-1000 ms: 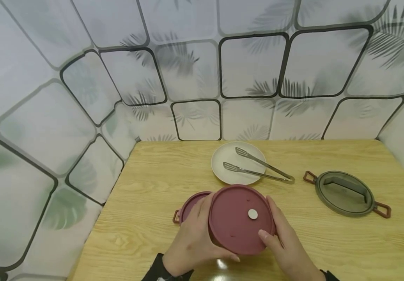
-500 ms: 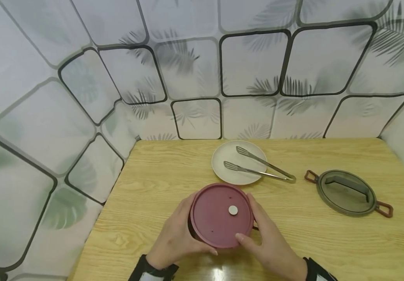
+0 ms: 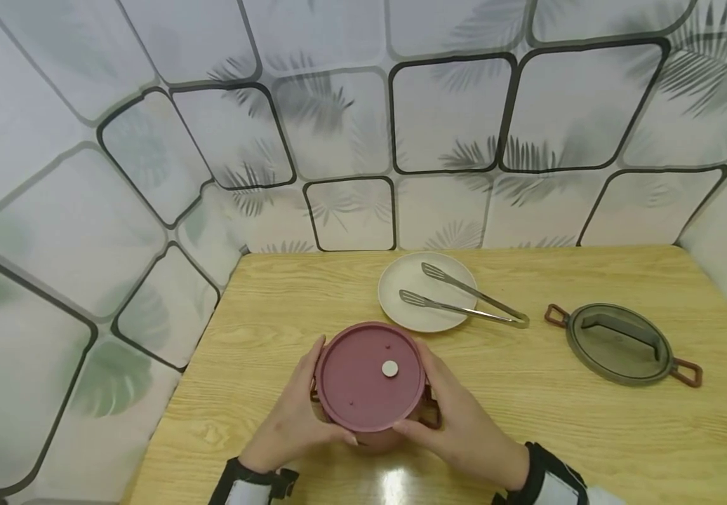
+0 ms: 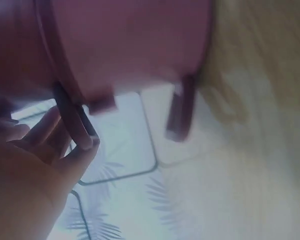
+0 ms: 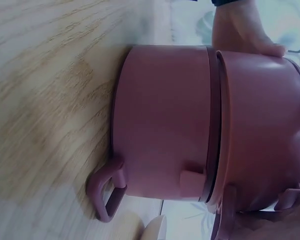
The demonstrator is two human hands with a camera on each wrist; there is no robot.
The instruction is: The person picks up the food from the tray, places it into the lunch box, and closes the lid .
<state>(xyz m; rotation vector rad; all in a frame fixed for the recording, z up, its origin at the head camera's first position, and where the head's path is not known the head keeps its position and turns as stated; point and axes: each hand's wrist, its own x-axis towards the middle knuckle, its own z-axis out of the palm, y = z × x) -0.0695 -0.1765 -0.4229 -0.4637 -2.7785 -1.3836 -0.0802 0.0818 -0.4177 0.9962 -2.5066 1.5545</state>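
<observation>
Two burgundy pots are stacked, one over the other. The lower pot [image 5: 162, 120] stands on the table, with a loop handle [image 5: 97, 192] low on its side. On top of it, slightly tilted with a thin dark gap at the seam, is the upper pot [image 3: 354, 386]; its flat round face points up and bears a white disc [image 3: 390, 369]. My left hand [image 3: 294, 424] grips the upper pot's left side, thumb at the near edge and fingers by its handle [image 4: 72, 117]. My right hand [image 3: 458, 428] holds the opposite side, thumb at the front rim.
Behind the pots lies a white plate [image 3: 395, 277] with metal tongs [image 3: 496, 305] resting across it. To the right sits a glass lid [image 3: 619, 347] with burgundy side handles. A patterned curtain [image 3: 439, 119] borders the wooden table [image 3: 262, 301] at the back and sides.
Both hands have carried the upper pot leftward, from beside and partly over the lower pot to right on top of it. The plate, tongs and glass lid have stayed put.
</observation>
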